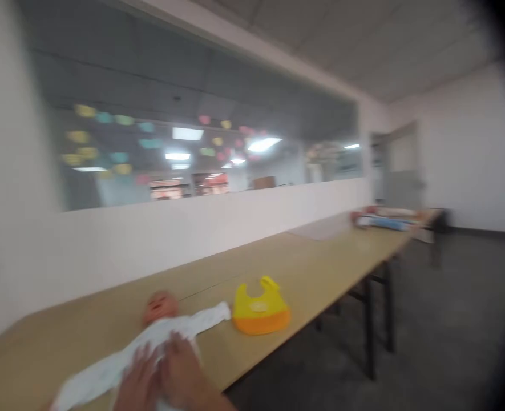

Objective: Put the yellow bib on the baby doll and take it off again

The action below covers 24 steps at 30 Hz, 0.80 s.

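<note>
Left hand and right hand: side by side, palms down, fingers spread flat on the doll's torso; nothing gripped, though blur hides detail. Baby doll, white suit, lies on its back under them, head just beyond the fingertips. Yellow-orange bib near, right of the hands. Long wooden table beneath. Blurred clutter at the far end.

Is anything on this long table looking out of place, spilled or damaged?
Nothing stands out. The doll in white clothes lies flat on the table, with the left hand and right hand resting on it. The yellow bib lies beside it, apart. The picture is blurred, so small faults may be hidden.
</note>
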### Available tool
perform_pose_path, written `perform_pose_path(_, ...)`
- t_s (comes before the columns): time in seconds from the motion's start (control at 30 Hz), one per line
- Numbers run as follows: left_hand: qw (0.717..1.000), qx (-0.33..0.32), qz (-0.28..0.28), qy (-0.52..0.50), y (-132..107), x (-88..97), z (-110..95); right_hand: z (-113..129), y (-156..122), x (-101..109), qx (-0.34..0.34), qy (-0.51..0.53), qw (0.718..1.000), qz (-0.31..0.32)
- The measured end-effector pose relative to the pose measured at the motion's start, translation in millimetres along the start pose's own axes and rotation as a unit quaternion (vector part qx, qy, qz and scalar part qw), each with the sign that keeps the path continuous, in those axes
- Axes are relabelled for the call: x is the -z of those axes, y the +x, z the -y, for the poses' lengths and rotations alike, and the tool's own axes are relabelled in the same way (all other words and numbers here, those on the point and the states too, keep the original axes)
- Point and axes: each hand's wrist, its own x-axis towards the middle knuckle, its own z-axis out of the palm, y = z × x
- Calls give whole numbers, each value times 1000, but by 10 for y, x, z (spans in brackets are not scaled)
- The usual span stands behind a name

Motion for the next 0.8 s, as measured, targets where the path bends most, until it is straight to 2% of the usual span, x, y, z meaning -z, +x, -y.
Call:
perform_pose_path(0.07, 999, 28, 32, 23, -263, 101, 242, 251, 49, -221, -18, 43, 999, 14)
perform_pose_path(0.1, 997, 38, 58, 33, -364, 110, 293, 315, 46, -288, -94, 65, 993, 11)
perform_pose_path(0.13, 994, 59, 77, 43, -444, 100, 307, 348, 32, -331, -128, 82, 988, 21)
perform_pose_path(0.23, 990, 83, 109, 36, -577, 41, 209, 363, -50, -358, -161, 91, 982, 41)
perform_pose_path(0.4, 988, 118, 102, 10, -627, 64, 0, 381, -165, -271, -171, 76, 980, 61)
perform_pose_path(0.67, 985, 137, 96, -29, -656, 127, -39, 382, -175, -241, -190, 90, 974, 89)
perform_pose_path(0.8, 982, 151, 102, -52, -737, 133, -131, 440, -157, -224, -214, 35, 970, 111)
